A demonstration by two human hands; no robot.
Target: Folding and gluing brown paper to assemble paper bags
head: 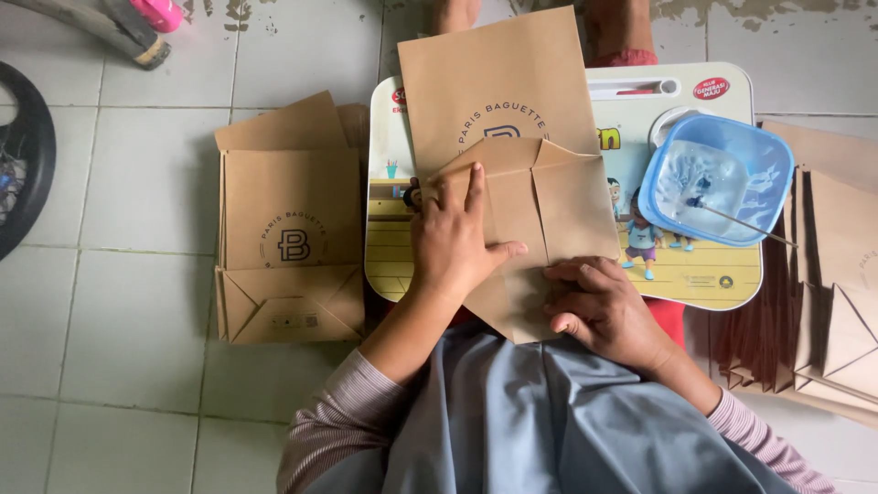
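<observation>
Tiled floor (146,183); both hands (453,242) press paper bag (512,119).

light: soft, even daylight | shadows: faint | focus: sharp (slight edge distortion)

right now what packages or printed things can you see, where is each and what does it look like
Paper bag: on the lap desk under both hands, flat brown, dark round emblem.
Bag stack: floor at left, folded brown, same emblem.
Unfolded bags: right edge, brown, fanned.
Lap desk: centre, white rim, cartoon print, small red oval label.
Blue tub: on desk, square, clear paste inside.
</observation>
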